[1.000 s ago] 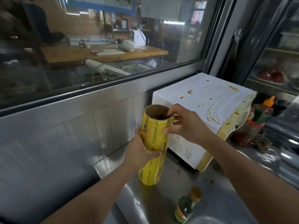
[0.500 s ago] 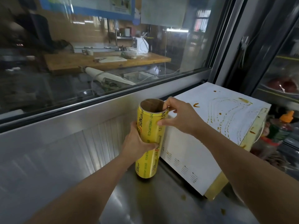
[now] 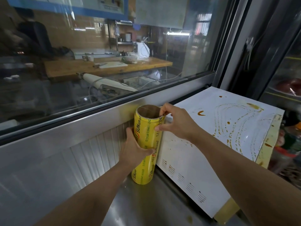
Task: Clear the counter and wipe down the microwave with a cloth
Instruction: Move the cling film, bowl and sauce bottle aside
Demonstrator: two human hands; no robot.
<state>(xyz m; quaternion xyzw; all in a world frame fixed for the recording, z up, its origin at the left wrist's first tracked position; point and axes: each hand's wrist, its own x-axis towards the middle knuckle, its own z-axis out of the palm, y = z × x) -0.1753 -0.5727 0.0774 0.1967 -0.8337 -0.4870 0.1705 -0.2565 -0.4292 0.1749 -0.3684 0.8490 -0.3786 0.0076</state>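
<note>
A yellow roll of cling film (image 3: 146, 137) stands upright on the steel counter (image 3: 146, 207), in the corner between the ribbed steel wall and the left side of the white microwave (image 3: 216, 128). My left hand (image 3: 134, 147) wraps around the roll's middle. My right hand (image 3: 176, 122) grips its top rim, fingers over the cardboard core. The microwave's top is streaked with orange-brown sauce. No cloth is in view.
A glass window (image 3: 97, 62) runs above the steel wall (image 3: 57, 160) behind the counter. Right of the microwave a glass-door fridge (image 3: 286, 70) shows bottles and containers. Small sauce drops (image 3: 189, 218) lie on the counter near the microwave's front corner.
Both hands have carried the roll back and down toward the wall. It now rests upright on the counter beside the microwave. The bottle seen earlier at the front has left the view.
</note>
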